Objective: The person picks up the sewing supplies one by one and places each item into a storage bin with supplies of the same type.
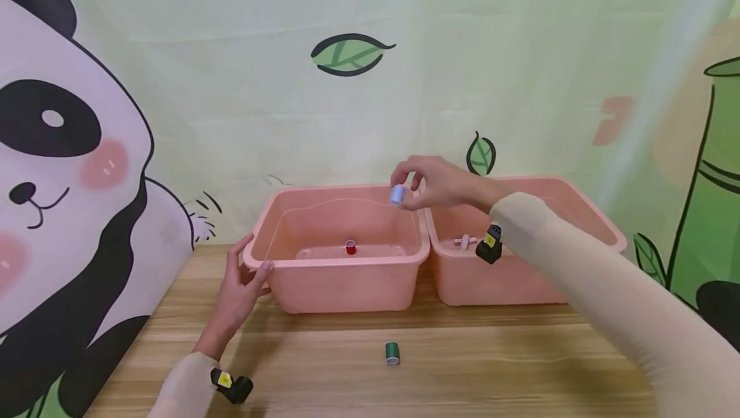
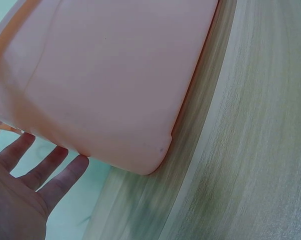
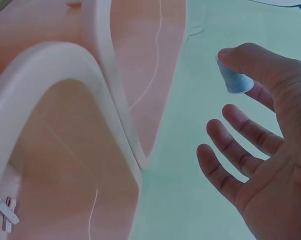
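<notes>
My right hand (image 1: 442, 182) pinches a light blue spool of thread (image 1: 397, 194) between thumb and index finger, above the right end of the left pink bin (image 1: 347, 286). In the right wrist view the same spool (image 3: 234, 80) is held at its ends, while the other fingers spread apart from it. My left hand (image 1: 239, 286) holds the front left corner of that bin, thumb at the rim and fingers along the outer side. Inside the bin is a red spool of thread (image 1: 351, 247). A green spool of thread (image 1: 392, 353) is on the table in front.
A second pink bin (image 1: 503, 286) stands right beside the first, with small pale pieces (image 1: 465, 242) inside, partly behind my right wrist. Both bins stand on a wood-grain table (image 1: 324, 373). Behind them hangs a printed cloth (image 1: 231, 84) with a panda and leaves.
</notes>
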Tool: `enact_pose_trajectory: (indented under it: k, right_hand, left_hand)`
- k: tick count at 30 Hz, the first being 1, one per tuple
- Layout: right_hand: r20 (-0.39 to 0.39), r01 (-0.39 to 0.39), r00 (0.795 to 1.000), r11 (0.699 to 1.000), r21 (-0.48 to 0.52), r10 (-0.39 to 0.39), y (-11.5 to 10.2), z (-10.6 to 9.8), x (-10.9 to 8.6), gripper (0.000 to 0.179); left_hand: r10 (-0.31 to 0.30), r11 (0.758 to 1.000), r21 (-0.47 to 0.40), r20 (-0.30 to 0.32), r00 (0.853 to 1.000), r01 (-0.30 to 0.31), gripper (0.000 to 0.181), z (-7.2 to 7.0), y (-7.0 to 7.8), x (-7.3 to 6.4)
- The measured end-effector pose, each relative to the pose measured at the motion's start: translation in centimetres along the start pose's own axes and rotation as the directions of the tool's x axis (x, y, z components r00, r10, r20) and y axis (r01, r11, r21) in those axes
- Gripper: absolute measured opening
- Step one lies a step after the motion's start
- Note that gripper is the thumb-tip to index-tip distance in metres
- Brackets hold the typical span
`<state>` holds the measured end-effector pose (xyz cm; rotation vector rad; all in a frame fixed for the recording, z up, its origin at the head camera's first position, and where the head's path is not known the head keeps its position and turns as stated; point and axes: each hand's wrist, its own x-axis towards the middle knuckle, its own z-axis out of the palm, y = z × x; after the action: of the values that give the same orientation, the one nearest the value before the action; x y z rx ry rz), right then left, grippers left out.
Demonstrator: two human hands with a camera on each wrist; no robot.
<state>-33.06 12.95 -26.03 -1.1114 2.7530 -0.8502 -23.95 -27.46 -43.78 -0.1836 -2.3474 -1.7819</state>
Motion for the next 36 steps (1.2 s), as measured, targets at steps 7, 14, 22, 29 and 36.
enact_pose_trajectory:
  k: [7, 14, 22, 29, 36]
  right_hand:
    - [0.005, -0.023, 1.000, 1.000, 0.015, 0.022, 0.0, 0.5, 1.5, 0.032]
    - [0.008, -0.031, 0.999, 0.999, 0.016, 0.031, 0.2, 1.2, 3.1, 0.032]
    - [0.007, -0.066, 0.998, 0.997, 0.049, 0.065, 0.3, 2.2, 4.4, 0.032]
    - [0.001, -0.090, 0.996, 0.995, 0.042, 0.090, 0.9, 2.8, 5.3, 0.033]
    - [0.013, -0.109, 0.994, 0.994, 0.030, 0.108, 1.2, 3.1, 6.1, 0.032]
  left_hand:
    - [0.007, 1.000, -0.013, -0.001, 1.000, -0.007, 0.074, -0.1, -0.2, -0.2]
    - [-0.014, 1.000, -0.013, 0.000, 1.000, 0.014, 0.074, -0.2, 0.0, -0.2]
    - [-0.034, 0.999, -0.004, -0.005, 0.999, 0.034, 0.074, -0.2, 0.2, -0.1]
    - [-0.024, 1.000, -0.013, -0.001, 1.000, 0.024, 0.073, -0.2, 0.2, -0.1]
    - [-0.023, 1.000, -0.011, 0.005, 1.000, 0.024, 0.073, -0.1, 0.3, -0.1]
